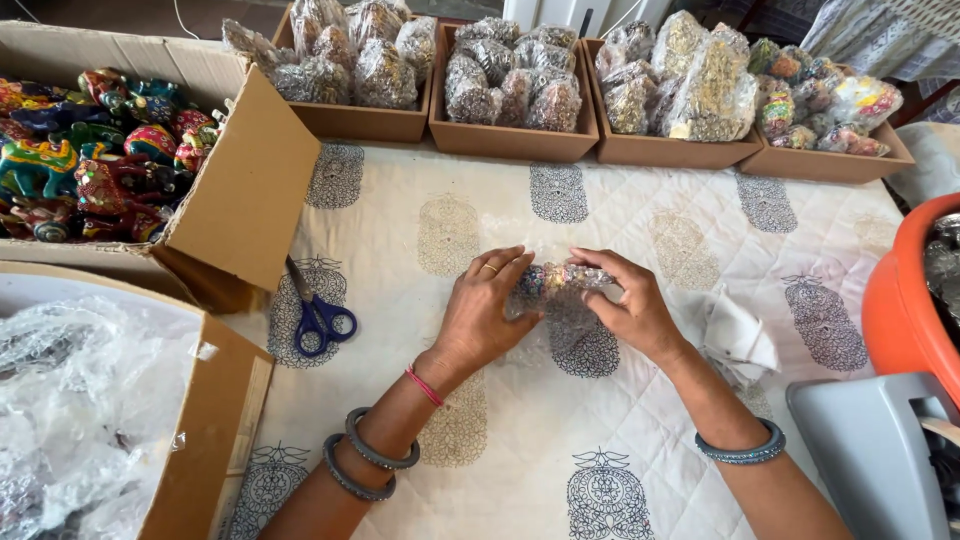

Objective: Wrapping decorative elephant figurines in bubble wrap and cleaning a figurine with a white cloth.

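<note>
Hands meet mid-cloth: I see my left hand and right hand both clamped on a small colourful figurine in bubble wrap, palms down, wrists angled inward. Blue scissors lie near the left edge; the near edge of the quilted tablecloth lies open.

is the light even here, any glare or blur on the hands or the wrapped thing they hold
Head view: soft, even light, only faint shadows under the left hand and right hand; both are sharp. The small bubble-wrapped figurine between them shows mild sheen, its detail hard to read. The plastic sheeting in the cardboard box glares white. Edges bow slightly, a wide-lens effect.
</note>
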